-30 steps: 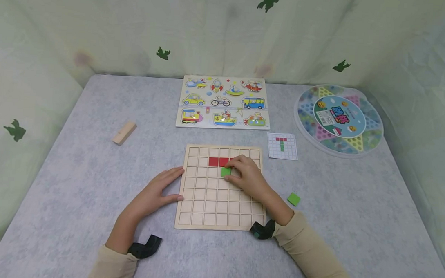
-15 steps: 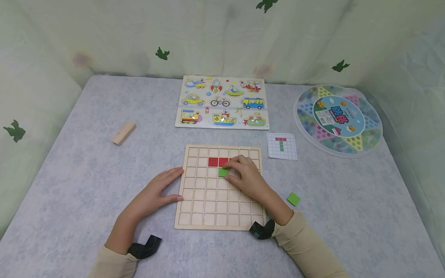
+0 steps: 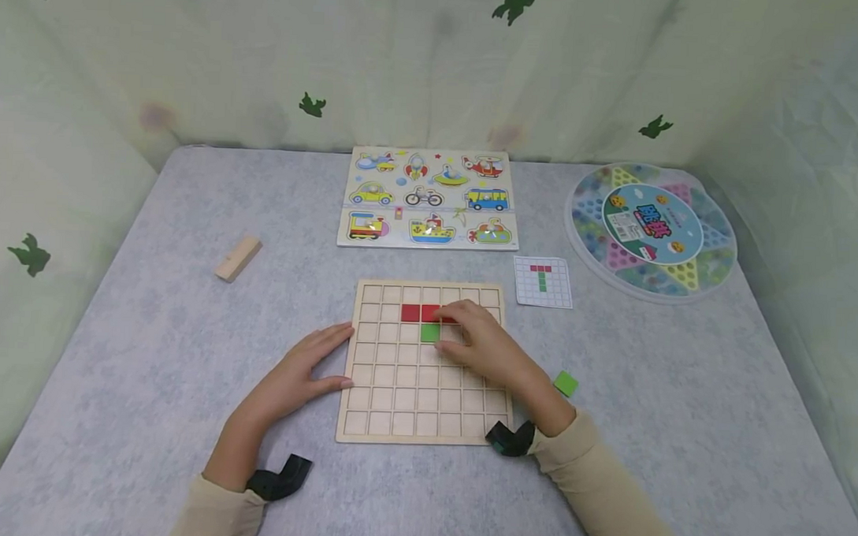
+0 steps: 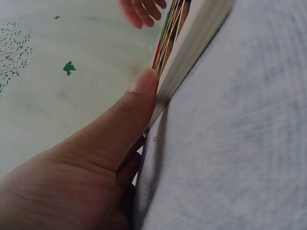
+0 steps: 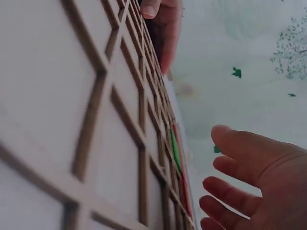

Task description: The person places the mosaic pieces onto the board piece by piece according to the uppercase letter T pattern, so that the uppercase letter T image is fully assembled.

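A square wooden grid board (image 3: pixel 405 385) lies on the table. Red tiles (image 3: pixel 411 313) sit in a row of its cells, the rightmost partly covered by my right hand. Under the middle red tile, a green tile (image 3: pixel 430 333) fills one cell. My right hand (image 3: pixel 479 342) hovers just right of that green tile, thumb and fingers apart, holding nothing; the right wrist view shows the fingers (image 5: pixel 235 194) spread above the board. My left hand (image 3: pixel 297 374) rests against the board's left edge, and its thumb (image 4: pixel 139 88) touches the rim in the left wrist view.
A loose green tile (image 3: pixel 565 383) lies beside my right forearm. A pattern card (image 3: pixel 543 283) sits right of the board. Behind are a vehicle peg puzzle (image 3: pixel 429 199) and a round Chinese checkers set (image 3: pixel 652 230). A wooden block (image 3: pixel 238 259) lies at left.
The green tile slid left into the cell below the middle red one. My right hand let go of it and drew back slightly to the right. My left hand stayed put.
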Motion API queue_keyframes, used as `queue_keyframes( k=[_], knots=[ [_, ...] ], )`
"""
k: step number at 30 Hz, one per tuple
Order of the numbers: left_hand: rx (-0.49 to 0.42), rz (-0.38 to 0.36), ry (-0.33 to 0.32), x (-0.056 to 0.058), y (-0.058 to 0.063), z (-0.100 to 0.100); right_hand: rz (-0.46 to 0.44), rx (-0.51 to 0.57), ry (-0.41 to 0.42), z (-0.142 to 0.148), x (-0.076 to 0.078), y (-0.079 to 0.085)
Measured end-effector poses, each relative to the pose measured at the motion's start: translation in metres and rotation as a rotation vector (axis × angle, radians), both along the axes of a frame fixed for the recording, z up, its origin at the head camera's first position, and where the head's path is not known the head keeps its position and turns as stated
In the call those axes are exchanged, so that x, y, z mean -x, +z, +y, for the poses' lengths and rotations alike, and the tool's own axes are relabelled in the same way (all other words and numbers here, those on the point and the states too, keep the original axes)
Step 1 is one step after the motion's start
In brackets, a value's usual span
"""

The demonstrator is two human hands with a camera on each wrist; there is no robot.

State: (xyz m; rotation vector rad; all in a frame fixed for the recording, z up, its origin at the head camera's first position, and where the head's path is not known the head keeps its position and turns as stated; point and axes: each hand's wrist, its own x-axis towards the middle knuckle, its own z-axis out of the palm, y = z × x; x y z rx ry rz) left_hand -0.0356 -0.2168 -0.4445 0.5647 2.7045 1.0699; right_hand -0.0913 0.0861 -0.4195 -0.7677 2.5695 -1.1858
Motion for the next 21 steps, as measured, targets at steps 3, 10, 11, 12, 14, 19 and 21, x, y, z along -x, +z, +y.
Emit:
queue_keyframes(
  k=[3,10,11,12,14,19,21],
  knots=[
    [0.001,0.007,-0.006,0.0,0.0,0.0,0.027,0.052,0.003,0.01,-0.003,0.012],
    [-0.002,0.014,-0.011,0.0,0.0,-0.001,0.27,0.104,-0.019,0.049,-0.016,0.032],
    [-0.002,0.012,-0.011,0.0,0.0,-0.001,0.3,0.107,-0.028,0.055,-0.018,0.033],
    [-0.003,0.01,-0.01,0.0,0.0,-0.001,0.327,0.108,-0.037,0.061,-0.02,0.034],
    [-0.005,0.005,-0.009,0.0,0.0,0.0,0.364,0.112,-0.059,0.073,-0.025,0.034],
    [-0.007,0.0,-0.007,0.0,0.0,0.0,0.406,0.126,-0.108,0.098,-0.037,0.027],
    [-0.006,0.001,-0.007,0.0,0.0,0.0,0.413,0.119,-0.126,0.105,-0.041,0.023]
  ],
)
